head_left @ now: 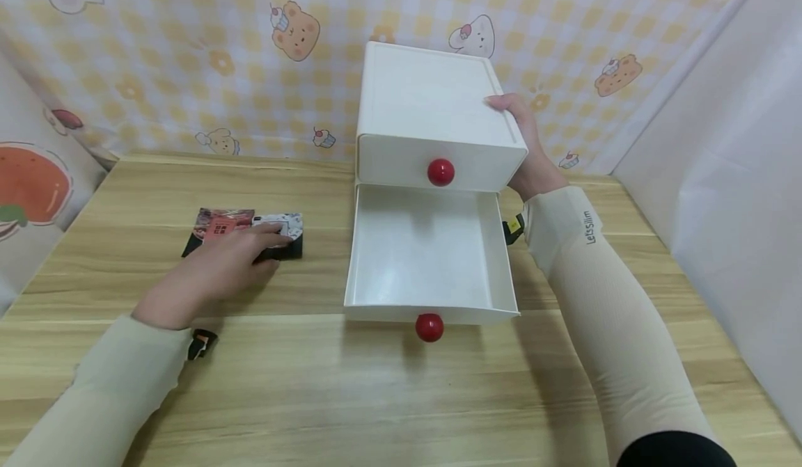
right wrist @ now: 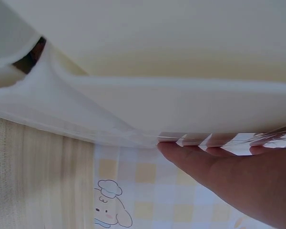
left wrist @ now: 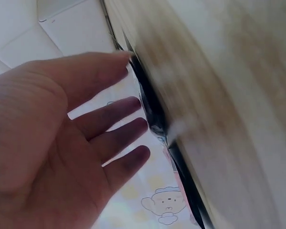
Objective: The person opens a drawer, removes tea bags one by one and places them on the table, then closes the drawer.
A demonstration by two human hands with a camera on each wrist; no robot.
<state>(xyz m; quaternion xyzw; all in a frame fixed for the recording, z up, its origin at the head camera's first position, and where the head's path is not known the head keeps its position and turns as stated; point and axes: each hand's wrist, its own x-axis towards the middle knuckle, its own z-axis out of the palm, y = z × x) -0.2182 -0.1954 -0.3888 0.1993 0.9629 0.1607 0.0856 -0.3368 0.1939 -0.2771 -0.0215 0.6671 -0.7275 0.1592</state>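
Note:
My left hand (head_left: 228, 262) reaches over two small flat packets lying side by side on the table. Its fingers lie over the black packet with a white patterned top (head_left: 289, 246), and the thumb is at that packet's near edge. A red and black packet (head_left: 221, 223) lies just left of it, partly covered by the hand. In the left wrist view the fingers (left wrist: 121, 138) are nearly straight. My right hand (head_left: 529, 143) rests against the right side of a white two-drawer cabinet (head_left: 438, 98), one fingertip on its top edge. The lower drawer (head_left: 429, 317) is pulled out and holds nothing visible.
The upper drawer (head_left: 395, 161) is closed, with a red round knob (head_left: 441, 172); a second red knob (head_left: 429, 328) is on the lower drawer's front. Patterned cloth (head_left: 250, 70) hangs behind the wooden table (head_left: 263, 397), and a white wall (head_left: 708, 140) stands at right.

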